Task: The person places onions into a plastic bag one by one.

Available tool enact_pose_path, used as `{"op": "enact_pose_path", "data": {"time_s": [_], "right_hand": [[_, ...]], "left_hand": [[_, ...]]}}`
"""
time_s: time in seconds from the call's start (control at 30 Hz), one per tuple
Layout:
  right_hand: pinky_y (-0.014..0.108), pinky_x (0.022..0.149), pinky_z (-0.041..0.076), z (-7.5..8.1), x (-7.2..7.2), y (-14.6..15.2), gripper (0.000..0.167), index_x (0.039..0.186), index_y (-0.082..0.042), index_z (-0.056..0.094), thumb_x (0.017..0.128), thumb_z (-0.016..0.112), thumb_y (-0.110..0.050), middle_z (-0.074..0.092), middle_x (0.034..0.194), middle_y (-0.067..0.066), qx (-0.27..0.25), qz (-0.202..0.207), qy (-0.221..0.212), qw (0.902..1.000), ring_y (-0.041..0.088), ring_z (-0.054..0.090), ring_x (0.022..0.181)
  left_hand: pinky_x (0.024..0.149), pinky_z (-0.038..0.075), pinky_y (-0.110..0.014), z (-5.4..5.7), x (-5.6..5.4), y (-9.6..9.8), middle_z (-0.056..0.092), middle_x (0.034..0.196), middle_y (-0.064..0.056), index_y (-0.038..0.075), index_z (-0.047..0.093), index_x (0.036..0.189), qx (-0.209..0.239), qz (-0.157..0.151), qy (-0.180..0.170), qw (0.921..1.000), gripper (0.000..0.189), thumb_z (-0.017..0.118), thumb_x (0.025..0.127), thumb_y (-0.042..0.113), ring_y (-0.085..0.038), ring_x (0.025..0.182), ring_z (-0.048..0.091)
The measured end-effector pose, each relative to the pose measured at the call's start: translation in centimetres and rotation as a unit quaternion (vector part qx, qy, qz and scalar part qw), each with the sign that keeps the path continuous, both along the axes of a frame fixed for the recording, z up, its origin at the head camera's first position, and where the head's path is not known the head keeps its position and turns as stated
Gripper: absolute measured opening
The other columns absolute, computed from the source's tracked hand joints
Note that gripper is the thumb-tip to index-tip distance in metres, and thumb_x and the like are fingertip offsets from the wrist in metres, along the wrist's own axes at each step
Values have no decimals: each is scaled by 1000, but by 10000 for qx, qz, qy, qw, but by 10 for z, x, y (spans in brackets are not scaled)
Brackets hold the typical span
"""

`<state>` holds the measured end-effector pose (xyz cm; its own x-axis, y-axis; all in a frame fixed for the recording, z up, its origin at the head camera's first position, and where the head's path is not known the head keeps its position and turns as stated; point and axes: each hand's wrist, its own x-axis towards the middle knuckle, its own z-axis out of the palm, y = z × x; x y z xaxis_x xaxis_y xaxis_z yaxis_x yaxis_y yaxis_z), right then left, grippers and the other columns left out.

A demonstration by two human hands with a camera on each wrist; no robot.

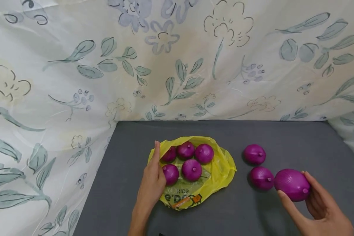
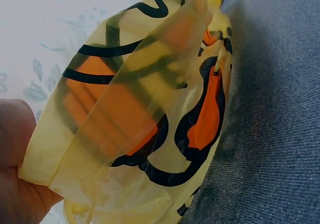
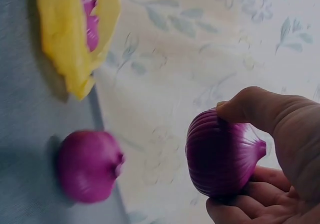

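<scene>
Worktop (image 1: 230,216): dark gray & flat; far edge is straight & meets the flowery cloth (image 1: 180,82). L edge slants along the cloth too.
Room: a gray strip lies btwn the yellow bag (image 1: 225,170) & the 2 loose onions (image 1: 262,178). More gray shows L of the bag & in front of it.
Cloth feel: pale & wrinkly, w/ gray-green leaves & thin-line flowers.
Bag stuff: thin, crinkly, see-thru plastic w/ black & orange print (image 1: 186,201).
Onion look: round, purple, shiny, w/ fine lines & a little stub on each.
In the bag: mouth is wide & faces up. 5 bagged onions (image 1: 191,170) sit in it: 3 at the back, 2 nearer the front. Back L one is partly hid by the bag's rim.
Loose ones: on the worktop, R of the bag, one behind the other, v. close tog.
R hand (image 1: 323,213): grip is clamped on the held onion (image 1: 292,183), thumb on one side, fingers on the other. It's up off the worktop, near the front loose onion.
L hand (image 1: 154,178): grip is apart; fingers are straight against the bag's L side & show thru the plastic.
</scene>
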<state>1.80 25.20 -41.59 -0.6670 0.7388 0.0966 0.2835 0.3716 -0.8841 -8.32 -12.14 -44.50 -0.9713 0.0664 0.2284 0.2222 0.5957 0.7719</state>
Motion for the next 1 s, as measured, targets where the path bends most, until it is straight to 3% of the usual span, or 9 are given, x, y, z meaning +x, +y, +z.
{"op": "enact_pose_path", "data": {"time_s": [0.1, 0.17, 0.27, 0.33, 0.4, 0.53, 0.77, 0.93, 1.0], "right_hand": [[13, 100, 41, 14, -7, -7, 83, 151, -41, 58, 80, 95, -17, 59, 153, -4, 412, 166, -174, 9989, 10, 56, 137], [13, 100, 41, 23, -11, -9, 86, 151, -42, 58, 78, 97, -19, 59, 152, -5, 621, 330, -260, 9972, 9, 56, 136], [10, 99, 41, 35, -17, -10, 90, 151, -44, 56, 76, 98, -19, 58, 153, -7, 865, 663, -262, 9937, 5, 55, 136], [7, 96, 41, 42, -22, -10, 90, 150, -44, 57, 75, 99, -18, 59, 152, -9, 968, 891, -108, 9912, 3, 56, 135], [5, 94, 41, 49, -27, -12, 90, 150, -45, 57, 75, 99, -19, 59, 152, -10, 1079, 1094, -13, 9881, 2, 56, 135], [5, 93, 41, 59, -36, -14, 90, 150, -46, 57, 75, 99, -22, 61, 150, -11, 1268, 1396, 126, 9820, 0, 58, 133], [3, 91, 41, 68, -51, -20, 91, 153, -43, 55, 76, 99, -26, 62, 149, -6, 1588, 1993, 325, 9664, -8, 57, 129], [2, 92, 38, 70, -62, -24, 92, 155, -40, 53, 77, 98, -25, 61, 150, 4, 1800, 2430, 486, 9519, -19, 49, 126], [1, 92, 37, 70, -66, -27, 94, 156, -39, 53, 76, 99, -24, 62, 150, 7, 1933, 2576, 525, 9453, -10, 53, 131]], "left_hand": [[50, 32, -25, 1, -1, 0, 49, 160, -7, 34, 10, 171, 35, -9, -8, 10000, 86, 47, 104, -5, -7, 58, 26], [50, 32, -25, 1, -1, 0, 59, 139, -10, 34, 10, 171, 59, -28, -11, 10000, 86, 47, 104, -6, -7, 57, 26], [51, 32, -24, 2, -1, 0, 48, 160, -3, 33, 9, 171, 34, -35, 10, 10000, 86, 47, 104, -5, -8, 58, 27], [51, 32, -24, 3, 0, -1, 44, 164, 0, 33, 8, 171, 41, -32, 0, 10000, 85, 46, 105, -5, -8, 60, 27], [52, 32, -24, 4, 0, -1, 29, 172, 7, 33, 8, 171, 41, -19, -1, 10000, 85, 46, 105, -5, -9, 61, 27], [52, 32, -25, 4, 1, -2, 34, 169, 6, 33, 9, 171, 91, -19, -37, 10000, 85, 46, 105, -5, -9, 59, 27], [52, 33, -25, 5, 1, -2, 20, 173, 16, 33, 8, 171, 110, -58, -14, 9999, 87, 47, 104, -8, -12, 64, 30], [50, 31, -25, 4, 0, -2, 30, 172, 8, 34, 8, 171, 127, -72, -18, 9999, 87, 47, 104, -6, -9, 59, 27], [50, 31, -24, 3, 0, -3, 32, 171, 7, 34, 8, 171, 120, -58, -22, 9999, 86, 47, 105, -5, -8, 58, 27]]}}
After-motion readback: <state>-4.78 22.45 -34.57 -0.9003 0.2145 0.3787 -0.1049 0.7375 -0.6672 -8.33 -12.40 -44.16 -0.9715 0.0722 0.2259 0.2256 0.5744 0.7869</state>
